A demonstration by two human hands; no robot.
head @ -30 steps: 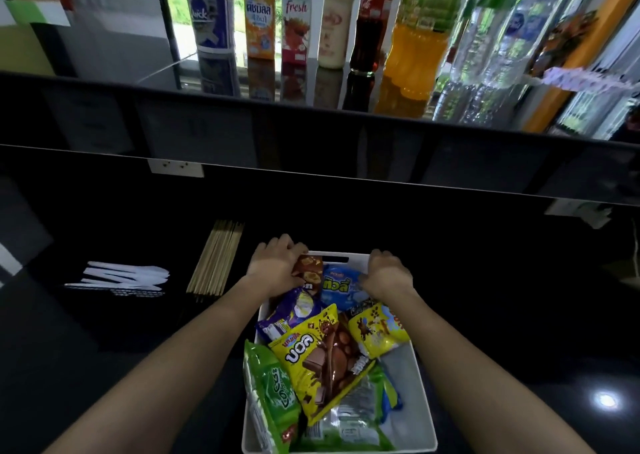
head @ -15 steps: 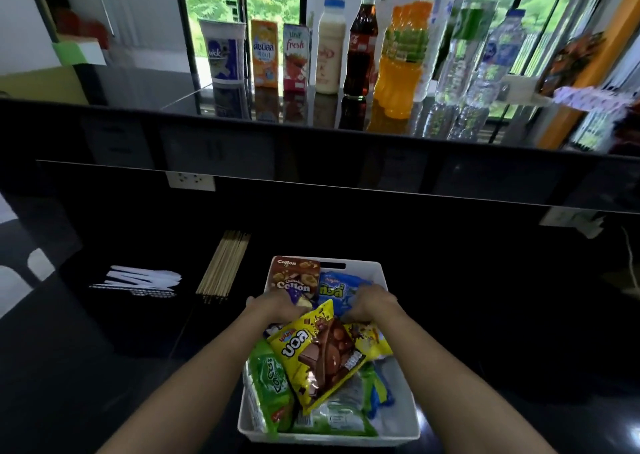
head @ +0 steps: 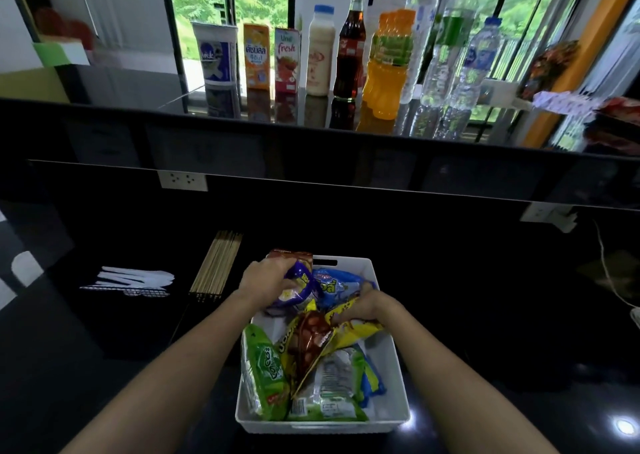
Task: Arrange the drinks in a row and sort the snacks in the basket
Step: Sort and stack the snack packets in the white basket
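Left hand (head: 266, 282) gripping purple packet (head: 300, 289); right hand (head: 369, 306) pinching yellow packet (head: 353, 329); both probably light, crinkly, slippery; grabbing edges.

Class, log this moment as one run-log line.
left hand: grips purple bag | right hand: grips yellow bag | basket: snacks unsorted | drinks: in row

Setting: a small shop or kiosk service counter. Evidence: glossy black two-tier counter (head: 104, 315); drinks displayed in a row (head: 346, 48) at 12 o'clock; bundled bamboo skewers (head: 215, 267) and white plastic cutlery (head: 135, 280) at 10 o'clock.
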